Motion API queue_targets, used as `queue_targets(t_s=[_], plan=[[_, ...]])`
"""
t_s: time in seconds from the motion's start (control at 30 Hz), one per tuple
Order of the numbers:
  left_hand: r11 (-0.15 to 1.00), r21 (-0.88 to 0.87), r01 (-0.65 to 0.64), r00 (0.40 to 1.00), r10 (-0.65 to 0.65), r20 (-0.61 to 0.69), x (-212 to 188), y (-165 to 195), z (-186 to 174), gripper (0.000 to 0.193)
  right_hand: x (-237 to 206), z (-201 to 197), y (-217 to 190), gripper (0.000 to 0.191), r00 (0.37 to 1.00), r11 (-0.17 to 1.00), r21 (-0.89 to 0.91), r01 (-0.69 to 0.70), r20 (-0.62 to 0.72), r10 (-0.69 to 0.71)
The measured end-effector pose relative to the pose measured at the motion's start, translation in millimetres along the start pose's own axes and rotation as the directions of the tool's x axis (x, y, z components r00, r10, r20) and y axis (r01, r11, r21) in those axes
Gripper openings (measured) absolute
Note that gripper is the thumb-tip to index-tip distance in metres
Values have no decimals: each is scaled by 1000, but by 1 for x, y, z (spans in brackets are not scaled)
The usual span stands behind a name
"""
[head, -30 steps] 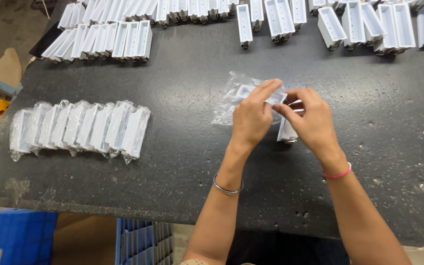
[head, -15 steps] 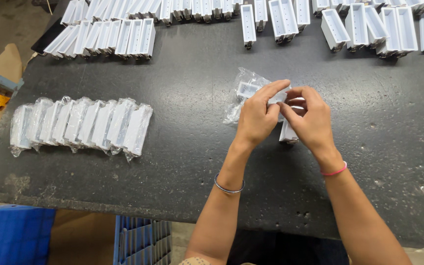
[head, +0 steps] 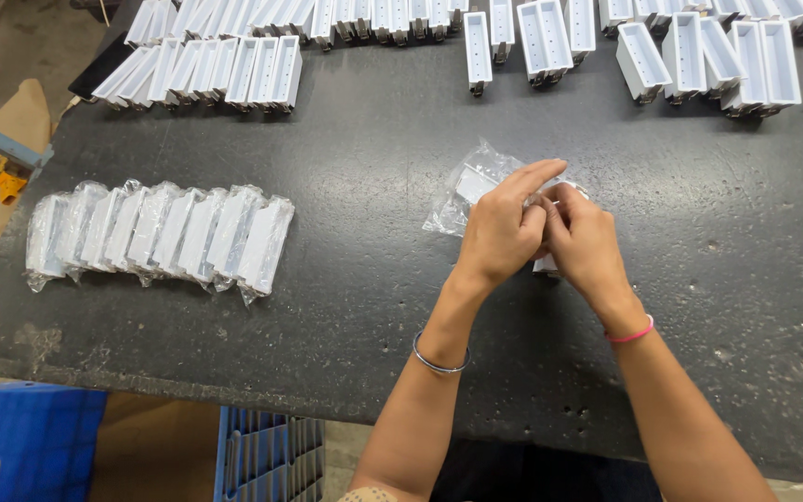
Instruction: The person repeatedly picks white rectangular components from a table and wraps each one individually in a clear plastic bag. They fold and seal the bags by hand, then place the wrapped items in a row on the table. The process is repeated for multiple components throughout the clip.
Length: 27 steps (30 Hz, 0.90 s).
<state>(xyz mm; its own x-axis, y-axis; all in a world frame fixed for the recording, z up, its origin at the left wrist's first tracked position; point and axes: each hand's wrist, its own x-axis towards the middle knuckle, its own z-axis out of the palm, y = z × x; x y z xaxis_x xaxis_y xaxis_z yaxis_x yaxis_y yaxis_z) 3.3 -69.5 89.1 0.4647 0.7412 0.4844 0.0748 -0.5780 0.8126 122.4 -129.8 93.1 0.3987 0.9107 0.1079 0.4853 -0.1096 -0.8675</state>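
Observation:
My left hand (head: 502,232) and my right hand (head: 585,244) meet over the middle of a black table (head: 374,149). Together they grip a white plastic part (head: 546,264) and a clear plastic bag (head: 467,191) that spreads out to the upper left of my fingers. Most of the part is hidden under my hands, so I cannot tell how far it sits inside the bag. A metal bangle rings my left wrist and a pink band my right.
A row of several bagged white parts (head: 155,232) lies at the left. Unbagged white tray-shaped parts line the far edge, at the left (head: 225,56) and at the right (head: 699,46). Blue crates (head: 253,446) stand below the table's near edge.
My hands have drawn closer together and shifted slightly left over the part. The bag stays crumpled under my left fingers.

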Motion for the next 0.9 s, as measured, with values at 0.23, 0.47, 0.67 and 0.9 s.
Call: queue_targets(t_s=[0.23, 0.47, 0.67, 0.9], plan=[[969, -147, 200, 979, -193, 63, 2, -2, -5, 52, -1, 2, 11, 17, 985, 964, -205, 172, 11, -174], [883, -375, 282, 959, -267, 93, 5, -16, -16, 59, 3, 4, 21, 14, 881, 884, -159, 439, 268, -389], [819, -501, 280, 946, -325, -3, 9, -21, -27, 60, -9, -6, 0, 36, 887, 932, 74, 356, 286, -362], [727, -670, 151, 977, -213, -10, 10, -30, -36, 65, -9, 0, 4, 16, 894, 897, -101, 431, -86, -439]])
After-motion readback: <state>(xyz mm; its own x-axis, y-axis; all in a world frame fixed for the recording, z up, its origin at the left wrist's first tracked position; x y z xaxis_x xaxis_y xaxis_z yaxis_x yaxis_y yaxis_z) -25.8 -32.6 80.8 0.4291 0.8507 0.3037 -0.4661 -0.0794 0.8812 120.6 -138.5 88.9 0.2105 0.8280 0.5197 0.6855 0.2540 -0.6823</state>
